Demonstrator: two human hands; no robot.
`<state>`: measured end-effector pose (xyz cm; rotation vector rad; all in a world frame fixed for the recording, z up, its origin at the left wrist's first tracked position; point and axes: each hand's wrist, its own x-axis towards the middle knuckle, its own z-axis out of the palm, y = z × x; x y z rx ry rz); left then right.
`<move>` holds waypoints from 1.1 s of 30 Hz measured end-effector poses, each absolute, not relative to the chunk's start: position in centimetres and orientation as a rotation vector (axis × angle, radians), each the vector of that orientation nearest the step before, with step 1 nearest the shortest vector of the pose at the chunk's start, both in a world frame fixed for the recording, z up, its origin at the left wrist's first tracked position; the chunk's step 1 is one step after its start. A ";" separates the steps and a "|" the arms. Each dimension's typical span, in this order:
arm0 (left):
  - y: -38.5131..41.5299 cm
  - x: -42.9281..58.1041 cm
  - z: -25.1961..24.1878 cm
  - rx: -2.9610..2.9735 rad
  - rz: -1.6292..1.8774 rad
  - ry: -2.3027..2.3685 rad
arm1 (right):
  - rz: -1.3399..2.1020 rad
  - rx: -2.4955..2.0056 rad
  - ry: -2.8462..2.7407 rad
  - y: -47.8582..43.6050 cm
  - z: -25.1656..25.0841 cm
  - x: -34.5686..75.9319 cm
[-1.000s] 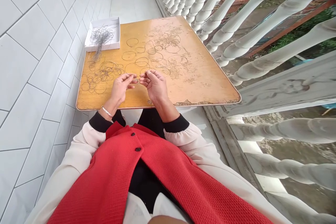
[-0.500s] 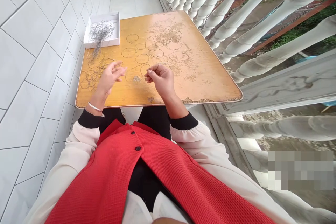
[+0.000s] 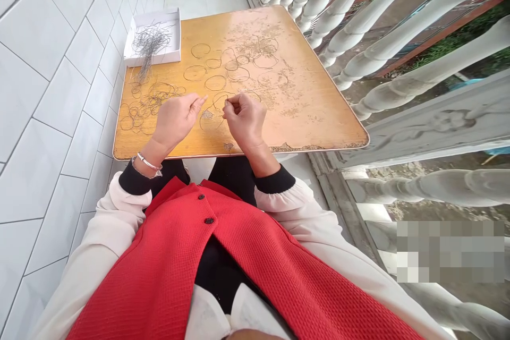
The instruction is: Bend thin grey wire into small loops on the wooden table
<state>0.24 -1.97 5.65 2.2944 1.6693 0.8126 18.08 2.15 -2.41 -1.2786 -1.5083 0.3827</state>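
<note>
A thin dark wire [image 3: 201,121] bends in a loose curve between my hands, low over the table. My right hand [image 3: 246,117] is closed, thumb and forefinger pinching the wire. My left hand [image 3: 177,118], with bracelets at the wrist, is closed in a pinch where the wire's other end seems to be; the exact contact is too fine to see. Beside and beneath my left hand lies a tangle of small wire rings [image 3: 153,100]. Larger wire rings [image 3: 215,83] lie spread flat beyond both hands.
A white open box [image 3: 172,56] at the table's far left holds a bundle of wires [image 3: 151,42], some hanging over its edge. The worn wooden table [image 3: 311,117] has a chipped front edge. A tiled wall [image 3: 59,101] stands left, a white balustrade [image 3: 366,66] right.
My left hand has moved right, toward my right hand, and its spread fingers have closed into a pinch. The wire's curve has drawn in closer. My right hand keeps its pinch.
</note>
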 end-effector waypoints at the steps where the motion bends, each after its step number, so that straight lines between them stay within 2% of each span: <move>1: -2.0 0.3 5.5 2.295 0.816 1.675 | 0.322 -1.291 -1.524 2.2 -2.5 18.1; 4: -1.8 0.4 4.8 2.323 0.775 1.716 | 0.223 -1.319 -1.556 2.2 -2.8 18.0; 9: -0.6 -0.2 3.7 2.417 0.670 1.817 | 0.265 -1.317 -1.689 1.4 -2.6 18.1; 14: 0.3 -0.9 3.6 2.631 0.533 1.744 | 0.011 -1.183 -1.989 1.6 -0.9 18.2; 18: 0.6 -1.0 3.5 2.795 0.458 1.786 | -0.048 -1.139 -2.161 2.7 -0.1 17.8; 26: 1.1 1.0 1.6 2.692 0.763 1.971 | -0.193 -1.184 -1.907 3.4 -1.6 15.9; 33: 1.4 0.6 1.3 2.577 0.867 1.874 | -0.008 -1.107 -1.924 3.5 -1.0 16.4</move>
